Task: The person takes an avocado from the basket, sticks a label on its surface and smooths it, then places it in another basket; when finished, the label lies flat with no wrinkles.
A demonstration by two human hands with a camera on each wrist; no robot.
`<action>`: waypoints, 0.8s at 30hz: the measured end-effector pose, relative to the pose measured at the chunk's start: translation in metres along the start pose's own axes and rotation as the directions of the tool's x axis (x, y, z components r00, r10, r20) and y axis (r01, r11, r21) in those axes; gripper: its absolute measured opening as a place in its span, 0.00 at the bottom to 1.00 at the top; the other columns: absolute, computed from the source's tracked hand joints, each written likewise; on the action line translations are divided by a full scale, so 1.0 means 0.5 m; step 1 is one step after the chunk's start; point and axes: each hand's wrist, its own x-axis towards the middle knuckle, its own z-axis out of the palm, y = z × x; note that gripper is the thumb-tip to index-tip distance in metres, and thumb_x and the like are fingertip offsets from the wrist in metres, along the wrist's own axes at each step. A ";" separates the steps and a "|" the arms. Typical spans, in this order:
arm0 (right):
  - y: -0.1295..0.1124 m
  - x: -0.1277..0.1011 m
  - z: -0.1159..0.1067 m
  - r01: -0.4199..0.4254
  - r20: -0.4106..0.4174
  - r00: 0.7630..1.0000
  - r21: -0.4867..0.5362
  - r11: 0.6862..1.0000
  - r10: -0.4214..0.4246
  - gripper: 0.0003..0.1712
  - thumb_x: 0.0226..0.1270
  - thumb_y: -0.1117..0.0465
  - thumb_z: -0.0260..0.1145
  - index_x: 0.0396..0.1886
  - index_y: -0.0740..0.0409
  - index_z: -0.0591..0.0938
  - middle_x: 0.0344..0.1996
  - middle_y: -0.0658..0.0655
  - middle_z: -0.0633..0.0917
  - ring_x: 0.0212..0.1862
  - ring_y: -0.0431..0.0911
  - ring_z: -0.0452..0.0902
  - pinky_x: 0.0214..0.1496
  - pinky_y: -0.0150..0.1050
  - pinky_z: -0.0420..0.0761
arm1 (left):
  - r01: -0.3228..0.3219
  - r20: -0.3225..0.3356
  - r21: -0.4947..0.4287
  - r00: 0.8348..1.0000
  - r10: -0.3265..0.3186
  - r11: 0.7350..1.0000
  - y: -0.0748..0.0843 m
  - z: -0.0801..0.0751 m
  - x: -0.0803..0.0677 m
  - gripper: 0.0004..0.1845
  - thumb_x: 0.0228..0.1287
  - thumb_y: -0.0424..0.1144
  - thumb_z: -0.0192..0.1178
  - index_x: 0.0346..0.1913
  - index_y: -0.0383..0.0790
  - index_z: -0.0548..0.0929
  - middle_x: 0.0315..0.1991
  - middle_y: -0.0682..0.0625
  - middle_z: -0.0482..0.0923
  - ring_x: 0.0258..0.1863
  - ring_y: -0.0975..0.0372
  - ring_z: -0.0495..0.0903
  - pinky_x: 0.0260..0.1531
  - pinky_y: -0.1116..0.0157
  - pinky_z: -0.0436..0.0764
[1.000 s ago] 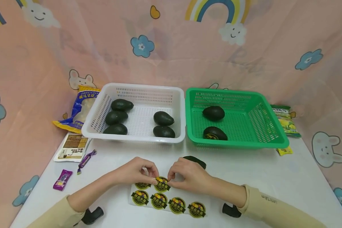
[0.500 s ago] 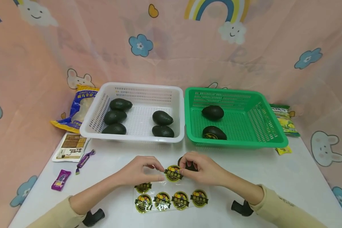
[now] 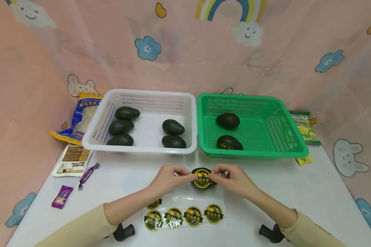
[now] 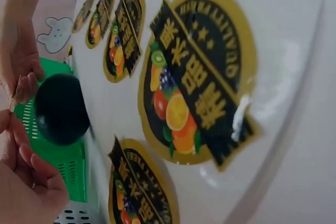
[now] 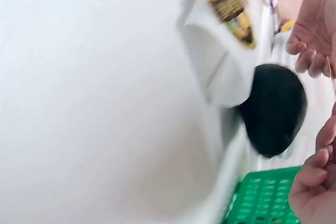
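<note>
A round black-and-gold fruit sticker (image 3: 202, 178) is stretched between my two hands, in front of a dark avocado on the table. My left hand (image 3: 170, 180) pinches its left edge between thumb and finger, and my right hand (image 3: 232, 180) pinches its right edge. Both wrist views show the avocado (image 4: 63, 109) lying beyond the sticker sheet, with the thin sticker seen edge-on and apart from it. Below the hands lies the clear sticker sheet (image 3: 198, 200), which bears several more stickers (image 3: 193, 216).
Behind stand a white basket (image 3: 139, 150) with several avocados and a green basket (image 3: 253, 153) with two, one showing a sticker. Purple sweets (image 3: 62, 197), a flat packet (image 3: 72, 160) and a blue-yellow bag (image 3: 80, 118) lie left. Green-yellow packets (image 3: 306, 128) lie right.
The sticker came off the sheet's upper row and moved up and right to the avocado. My left hand, off the sticker half a second ago, now pinches its left edge too.
</note>
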 end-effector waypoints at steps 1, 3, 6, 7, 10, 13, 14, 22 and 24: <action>0.005 0.001 0.001 -0.003 -0.011 1.000 -0.025 1.000 0.003 0.04 0.65 0.55 0.69 0.30 0.45 0.84 0.23 0.43 0.78 0.26 0.40 0.67 0.27 0.33 0.67 | -0.005 -0.012 0.034 1.000 0.006 0.999 -0.003 0.005 0.006 0.09 0.58 0.51 0.70 0.30 0.50 0.89 0.27 0.59 0.83 0.29 0.63 0.77 0.30 0.66 0.75; 0.016 0.005 0.005 0.003 -0.032 0.999 -0.088 0.996 -0.006 0.04 0.65 0.55 0.69 0.29 0.44 0.84 0.22 0.41 0.77 0.27 0.39 0.67 0.29 0.33 0.68 | -0.024 -0.036 0.120 0.999 0.029 0.992 -0.008 0.012 0.017 0.09 0.57 0.50 0.70 0.28 0.51 0.89 0.24 0.61 0.81 0.25 0.65 0.74 0.26 0.68 0.72; 0.031 0.012 0.013 0.034 -0.075 0.996 -0.153 0.988 -0.046 0.07 0.62 0.57 0.71 0.27 0.45 0.81 0.21 0.40 0.75 0.29 0.39 0.67 0.32 0.34 0.68 | -0.082 -0.070 0.256 0.992 0.103 0.963 -0.014 0.019 0.028 0.09 0.57 0.49 0.70 0.23 0.52 0.85 0.20 0.64 0.77 0.20 0.68 0.71 0.22 0.69 0.70; 0.035 0.014 0.015 0.044 -0.098 0.993 -0.167 0.985 -0.061 0.09 0.61 0.56 0.72 0.26 0.46 0.79 0.21 0.41 0.74 0.29 0.39 0.67 0.32 0.33 0.67 | -0.114 -0.075 0.301 0.987 0.143 0.947 -0.016 0.020 0.030 0.10 0.57 0.49 0.70 0.22 0.53 0.84 0.21 0.64 0.76 0.20 0.69 0.70 0.21 0.69 0.69; 0.044 0.019 0.017 0.103 -0.153 0.980 -0.171 0.980 -0.130 0.14 0.57 0.58 0.76 0.26 0.47 0.76 0.21 0.43 0.71 0.27 0.40 0.66 0.29 0.33 0.67 | -0.242 -0.049 0.419 0.956 0.289 0.875 -0.017 0.021 0.031 0.07 0.58 0.48 0.70 0.27 0.54 0.83 0.24 0.62 0.74 0.23 0.68 0.69 0.22 0.70 0.69; 0.051 0.021 0.018 0.217 -0.167 0.954 -0.185 0.958 -0.248 0.13 0.54 0.60 0.77 0.29 0.46 0.78 0.22 0.43 0.72 0.26 0.42 0.67 0.27 0.32 0.67 | -0.370 0.013 0.506 0.907 0.422 0.779 -0.017 0.021 0.030 0.07 0.59 0.48 0.69 0.39 0.53 0.87 0.29 0.58 0.73 0.27 0.67 0.68 0.23 0.72 0.67; 0.054 0.022 0.018 0.261 -0.156 0.944 -0.187 0.947 -0.291 0.12 0.54 0.61 0.77 0.30 0.45 0.80 0.23 0.43 0.73 0.26 0.43 0.68 0.28 0.33 0.68 | -0.397 0.034 0.530 0.893 0.449 0.750 -0.017 0.021 0.031 0.11 0.59 0.50 0.69 0.43 0.53 0.88 0.30 0.58 0.73 0.28 0.67 0.67 0.22 0.73 0.66; 0.062 0.021 0.016 0.367 -0.080 0.917 -0.211 0.906 -0.390 0.13 0.52 0.57 0.79 0.34 0.46 0.82 0.29 0.44 0.78 0.32 0.46 0.73 0.33 0.38 0.75 | -0.453 0.059 0.551 0.859 0.508 0.701 -0.025 0.027 0.039 0.20 0.50 0.56 0.74 0.45 0.53 0.89 0.34 0.58 0.73 0.33 0.68 0.68 0.24 0.75 0.66; 0.058 0.016 0.009 0.255 -0.081 0.960 -0.140 0.957 -0.268 0.12 0.55 0.55 0.77 0.37 0.47 0.84 0.30 0.44 0.80 0.33 0.45 0.74 0.34 0.37 0.76 | -0.458 0.069 0.534 0.861 0.503 0.711 -0.026 0.029 0.043 0.20 0.50 0.56 0.74 0.46 0.53 0.88 0.37 0.57 0.74 0.37 0.67 0.70 0.29 0.73 0.71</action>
